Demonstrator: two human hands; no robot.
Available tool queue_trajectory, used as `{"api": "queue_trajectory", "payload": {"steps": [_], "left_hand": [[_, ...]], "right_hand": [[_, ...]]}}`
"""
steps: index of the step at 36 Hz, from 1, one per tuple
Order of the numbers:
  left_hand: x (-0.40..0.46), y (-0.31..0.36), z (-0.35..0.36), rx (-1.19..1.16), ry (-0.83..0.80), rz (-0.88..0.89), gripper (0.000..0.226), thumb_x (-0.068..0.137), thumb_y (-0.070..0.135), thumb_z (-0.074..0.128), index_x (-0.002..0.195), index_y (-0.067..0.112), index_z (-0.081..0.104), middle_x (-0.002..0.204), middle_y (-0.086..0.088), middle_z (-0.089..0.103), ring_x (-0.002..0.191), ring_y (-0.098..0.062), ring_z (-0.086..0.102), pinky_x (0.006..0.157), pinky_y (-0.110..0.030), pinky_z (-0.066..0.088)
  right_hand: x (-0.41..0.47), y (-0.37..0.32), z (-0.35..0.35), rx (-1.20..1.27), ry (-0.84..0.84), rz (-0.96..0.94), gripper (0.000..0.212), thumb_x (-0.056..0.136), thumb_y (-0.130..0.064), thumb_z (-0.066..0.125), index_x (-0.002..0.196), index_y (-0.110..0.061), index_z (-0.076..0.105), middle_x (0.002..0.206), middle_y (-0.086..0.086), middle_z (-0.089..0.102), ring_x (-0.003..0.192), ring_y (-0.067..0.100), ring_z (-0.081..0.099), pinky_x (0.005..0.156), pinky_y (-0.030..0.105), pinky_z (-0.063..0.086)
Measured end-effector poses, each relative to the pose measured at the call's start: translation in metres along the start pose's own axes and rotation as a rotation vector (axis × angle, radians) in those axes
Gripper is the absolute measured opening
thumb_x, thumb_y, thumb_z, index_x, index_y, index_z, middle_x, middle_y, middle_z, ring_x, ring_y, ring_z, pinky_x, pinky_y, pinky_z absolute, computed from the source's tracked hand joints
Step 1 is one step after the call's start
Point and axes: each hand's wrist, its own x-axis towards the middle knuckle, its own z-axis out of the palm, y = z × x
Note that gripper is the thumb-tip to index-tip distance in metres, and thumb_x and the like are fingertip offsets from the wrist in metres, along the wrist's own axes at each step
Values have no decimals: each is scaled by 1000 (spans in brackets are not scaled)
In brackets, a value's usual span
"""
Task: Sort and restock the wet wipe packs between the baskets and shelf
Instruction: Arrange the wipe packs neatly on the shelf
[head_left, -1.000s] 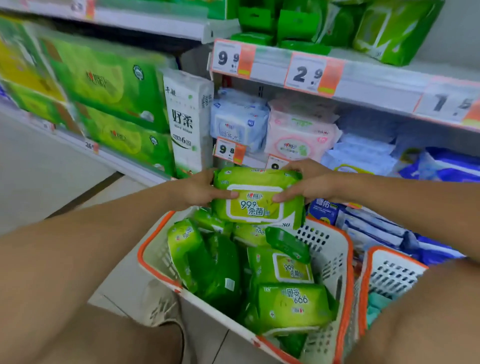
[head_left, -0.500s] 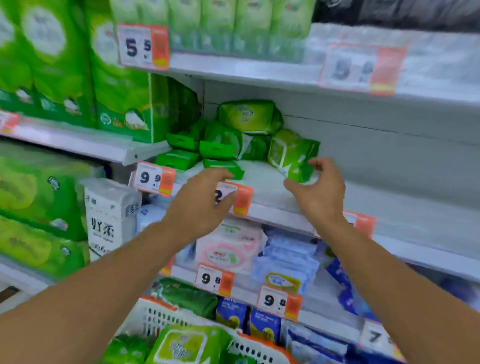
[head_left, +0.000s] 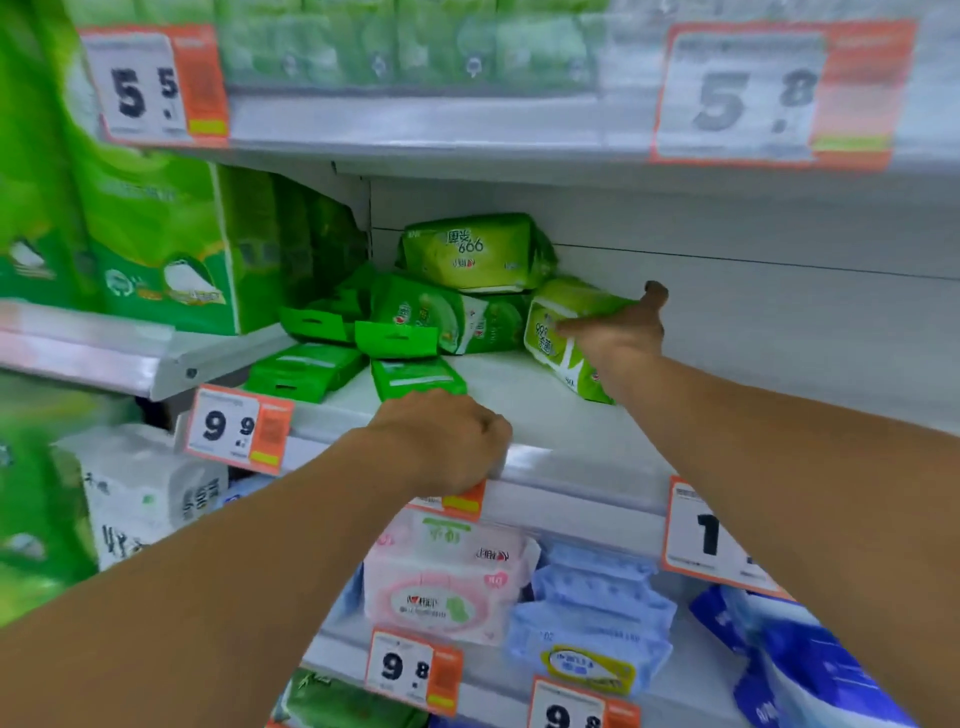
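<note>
Wet wipe pack (head_left: 558, 338), green with a yellow label, sits tilted on the white shelf (head_left: 519, 400), and the right hand (head_left: 618, 332) holds it with thumb and fingers wrapped around it. Just left of that pack lies a pile of green packs (head_left: 447, 296). In front of the pack, the left hand (head_left: 447, 441) curls over the shelf edge.

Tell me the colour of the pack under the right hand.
Green with a white label panel, on the pack under the right hand; head view.
</note>
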Motion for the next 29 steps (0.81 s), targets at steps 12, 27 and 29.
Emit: {"api": "queue_trajectory", "payload": {"steps": [12,27,29], "left_hand": [[-21,13,-24,-239,-173,-51,51,106,47,20,139,23,51,145,-8,48,134,-29,43,106,-34,34],[-194,-30,-34,-1581,208,-229,65,64,45,81,122,21,63,106,-7,75,93,-27,74,81,-42,58],[-216,-40,-23,-1566,239,-303,68,62,48,79,123,22,63,104,-5,76,91,-26,74,81,-42,58]], "right_hand": [[-52,-10,-87,552,-241,233,97,36,-10,97,126,-9,58,103,15,74,76,32,76,61,56,59],[-257,-26,-124,544,-893,33,58,61,-1,77,118,-5,66,103,19,75,86,32,75,67,41,61],[-276,-15,-106,526,-914,101,53,62,-6,78,114,-3,69,101,19,75,85,31,75,67,41,62]]}}
